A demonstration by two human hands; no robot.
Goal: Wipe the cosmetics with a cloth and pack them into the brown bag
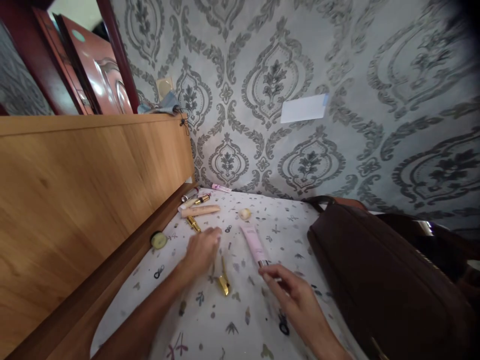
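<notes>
My right hand (294, 295) pinches the silver cap end of a pale pink squeeze tube (254, 242), which points away from me over the patterned white sheet (240, 320). My left hand (203, 249) is slightly blurred, its fingers curled downward; whatever they hold, if anything, is hidden. Just beyond it lies a gold cosmetic tube (193, 223). Below and right of that hand, a gold applicator (224, 284) with a thin stem rests on the sheet. A small yellowish round item (245, 214) sits past the pink tube's far end.
Several cosmetics, including a beige tube (200, 210) and a pink-white tube (221, 188), lie at the far left. A round dark-rimmed jar (158, 240) is by the wooden board (93, 185). On the right stands a dark brown bag (375, 280). Patterned wallpaper (255, 125) rises behind.
</notes>
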